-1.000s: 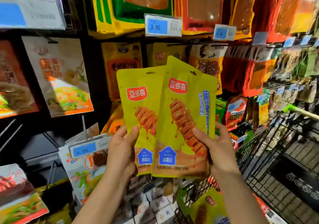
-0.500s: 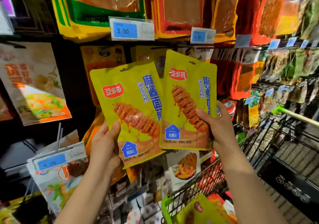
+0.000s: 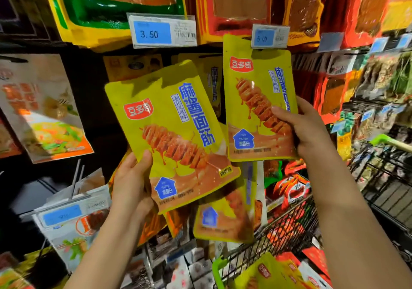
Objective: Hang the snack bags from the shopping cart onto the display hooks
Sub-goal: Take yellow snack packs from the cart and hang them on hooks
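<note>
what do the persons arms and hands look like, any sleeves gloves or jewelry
Both forearms are bare up to the frame's lower edge, with no sleeves in view. The left hand and right hand wear no gloves; no rings, watch or bracelets show. Visible nails are short and unpainted.

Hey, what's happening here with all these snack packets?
A person is restocking a snack display. The left hand grips one yellow skewer-snack bag by its lower corner, tilted; the right hand holds a matching bag upright, raised so its top sits by the 5.00 price tag. Neither is hung yet. More snack bags wait in the shopping cart below.
</note>
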The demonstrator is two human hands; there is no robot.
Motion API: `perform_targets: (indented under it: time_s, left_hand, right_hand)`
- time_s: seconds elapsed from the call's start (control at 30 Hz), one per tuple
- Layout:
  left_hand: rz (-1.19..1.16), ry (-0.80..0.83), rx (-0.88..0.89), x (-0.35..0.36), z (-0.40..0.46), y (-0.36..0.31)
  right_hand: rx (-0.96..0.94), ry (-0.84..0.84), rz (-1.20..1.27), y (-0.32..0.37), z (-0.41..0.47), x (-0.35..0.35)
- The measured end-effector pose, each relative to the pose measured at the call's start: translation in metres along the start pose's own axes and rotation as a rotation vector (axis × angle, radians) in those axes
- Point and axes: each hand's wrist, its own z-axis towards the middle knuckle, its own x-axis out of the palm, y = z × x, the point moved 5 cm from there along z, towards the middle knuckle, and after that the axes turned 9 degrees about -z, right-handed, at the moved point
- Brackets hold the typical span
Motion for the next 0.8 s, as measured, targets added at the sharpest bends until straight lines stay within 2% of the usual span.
perform_targets:
  time_s: [0.3, 0.5, 0.67, 0.8]
  left_hand:
    - [-0.002, -0.062, -0.107, -0.017, -0.003, 0.025]
    - [-0.006, -0.025, -0.103, -0.010, -0.008, 0.022]
    - [0.024, -0.011, -0.084, -0.009, -0.012, 0.019]
    - [0.026, -0.020, -0.095, -0.010, -0.012, 0.019]
  right_hand:
    - [-0.011, 0.027, -0.054, 0.007, 0.015, 0.006]
    - [-0.015, 0.045, -0.132, -0.013, 0.036, 0.018]
    - [-0.115, -0.017, -0.265, -0.022, 0.055, 0.025]
    - [-0.087, 0.017, -0.286, -0.039, 0.076, 0.043]
